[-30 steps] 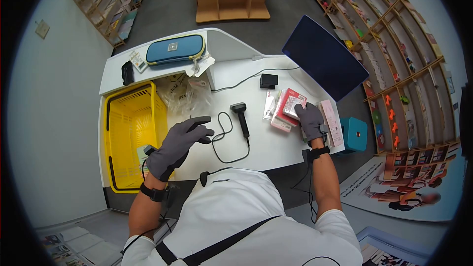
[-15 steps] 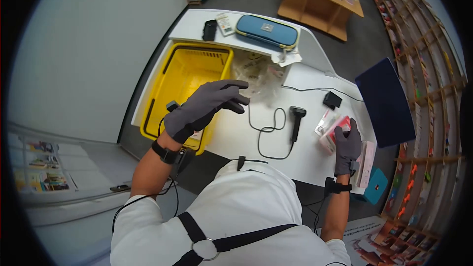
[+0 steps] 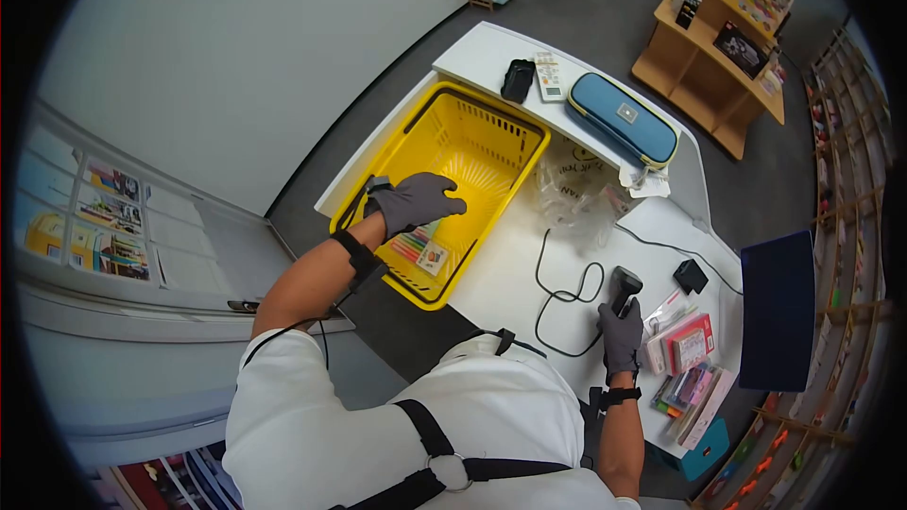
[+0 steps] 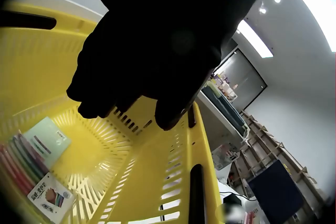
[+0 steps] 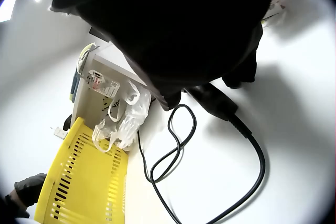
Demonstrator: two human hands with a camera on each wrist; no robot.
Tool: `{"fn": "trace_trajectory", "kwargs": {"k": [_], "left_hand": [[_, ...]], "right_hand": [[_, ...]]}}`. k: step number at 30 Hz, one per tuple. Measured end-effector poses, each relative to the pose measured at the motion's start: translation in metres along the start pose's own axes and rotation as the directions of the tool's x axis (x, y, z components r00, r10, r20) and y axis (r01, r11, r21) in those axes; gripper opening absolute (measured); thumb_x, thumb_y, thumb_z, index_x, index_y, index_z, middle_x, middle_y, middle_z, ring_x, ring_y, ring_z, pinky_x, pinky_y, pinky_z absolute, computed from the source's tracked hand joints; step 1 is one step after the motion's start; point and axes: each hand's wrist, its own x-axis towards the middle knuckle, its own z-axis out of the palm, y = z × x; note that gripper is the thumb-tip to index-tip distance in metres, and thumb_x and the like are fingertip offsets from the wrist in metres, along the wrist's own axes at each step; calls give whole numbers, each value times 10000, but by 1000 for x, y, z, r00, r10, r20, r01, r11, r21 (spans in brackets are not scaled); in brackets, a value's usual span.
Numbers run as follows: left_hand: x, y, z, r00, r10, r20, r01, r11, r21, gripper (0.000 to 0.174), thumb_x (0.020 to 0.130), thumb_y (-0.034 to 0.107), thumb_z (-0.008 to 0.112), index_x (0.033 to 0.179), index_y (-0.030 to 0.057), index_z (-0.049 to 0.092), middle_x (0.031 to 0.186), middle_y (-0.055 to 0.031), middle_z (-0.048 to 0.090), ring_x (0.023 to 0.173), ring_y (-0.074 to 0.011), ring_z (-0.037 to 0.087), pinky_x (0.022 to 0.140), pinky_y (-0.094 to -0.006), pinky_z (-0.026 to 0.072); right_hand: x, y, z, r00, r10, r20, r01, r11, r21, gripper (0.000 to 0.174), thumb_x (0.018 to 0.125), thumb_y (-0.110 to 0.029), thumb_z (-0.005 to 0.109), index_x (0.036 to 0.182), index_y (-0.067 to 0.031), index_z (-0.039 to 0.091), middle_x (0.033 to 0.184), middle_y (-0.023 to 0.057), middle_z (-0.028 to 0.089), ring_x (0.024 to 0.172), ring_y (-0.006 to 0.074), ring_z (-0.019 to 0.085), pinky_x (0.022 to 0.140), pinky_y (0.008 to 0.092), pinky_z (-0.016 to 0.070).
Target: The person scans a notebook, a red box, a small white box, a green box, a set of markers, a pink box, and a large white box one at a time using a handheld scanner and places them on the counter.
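My gloved left hand [image 3: 416, 203] hovers over the yellow shopping basket [image 3: 515, 125], fingers loosely bent and nothing in them. Below it, in the basket, lie a colourful striped packet with a white label [image 4: 51, 198] and a pale green packet [image 4: 46, 141]. On the white counter my gloved right hand [image 3: 621, 340] grips the handle of a black barcode scanner [image 3: 624, 283]. The handle's lower end and its cable [image 5: 257, 150] stick out beneath the hand in the right wrist view; the dark glove hides the rest there.
Right of the scanner lie pink and red packages [image 3: 682, 342], coloured pens [image 3: 685, 387] and a long pink box [image 3: 704, 406]. Clear plastic bags [image 3: 576, 194] sit beside the basket. A blue case [image 3: 624, 118] rests on the raised ledge. A dark screen [image 3: 778, 312] stands at the right.
The head view has turned left. My right hand has left the pink and red packages and moved to the scanner. My left hand has moved from the basket's near side to over it.
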Motion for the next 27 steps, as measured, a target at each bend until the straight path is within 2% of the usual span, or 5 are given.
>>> {"fn": "trace_trajectory", "kwargs": {"k": [5, 11, 15, 24, 27], "left_hand": [[34, -56, 46, 993, -110, -33, 114, 979, 167, 853, 810, 631, 757, 1372, -9, 700, 1334, -284, 715, 1177, -406, 713, 980, -488, 574], [48, -36, 41, 881, -387, 273, 325, 913, 246, 1118, 707, 612, 801, 1517, -107, 526, 1323, -336, 691, 1181, -422, 715, 1007, -465, 574], [65, -29, 61, 896, -386, 220, 247, 844, 477, 1100, 687, 597, 815, 1477, -119, 545, 1284, -359, 687, 1172, -432, 716, 987, -481, 582], [79, -51, 74, 894, -441, 77, 382, 843, 379, 1096, 669, 598, 825, 1447, -120, 541, 1333, -376, 647, 1211, -455, 688, 977, -487, 586], [99, -61, 68, 861, -401, 313, 359, 915, 185, 1074, 669, 561, 867, 1441, -101, 521, 1356, -345, 620, 1169, -460, 695, 928, -522, 606]], "right_hand": [[8, -18, 4, 998, 31, 49, -29, 999, -39, 403, 852, -261, 798, 1064, 45, 644, 841, 104, 704, 658, 194, 674, 609, 367, 553], [23, -10, 14, 1000, 13, -5, -13, 998, -67, 367, 840, -239, 789, 1047, 11, 617, 741, 109, 670, 564, 209, 658, 520, 383, 524], [29, 5, 12, 999, 34, -17, -35, 994, -103, 349, 842, -240, 796, 1005, 6, 608, 744, 111, 660, 543, 216, 646, 500, 389, 512], [28, 4, 18, 997, 55, -50, -58, 997, -58, 376, 840, -284, 815, 956, 4, 602, 744, 117, 650, 547, 235, 643, 516, 415, 514], [34, 11, 20, 997, 66, -49, -69, 995, -65, 386, 840, -296, 818, 962, 5, 610, 760, 124, 656, 567, 241, 649, 539, 422, 522]]}}
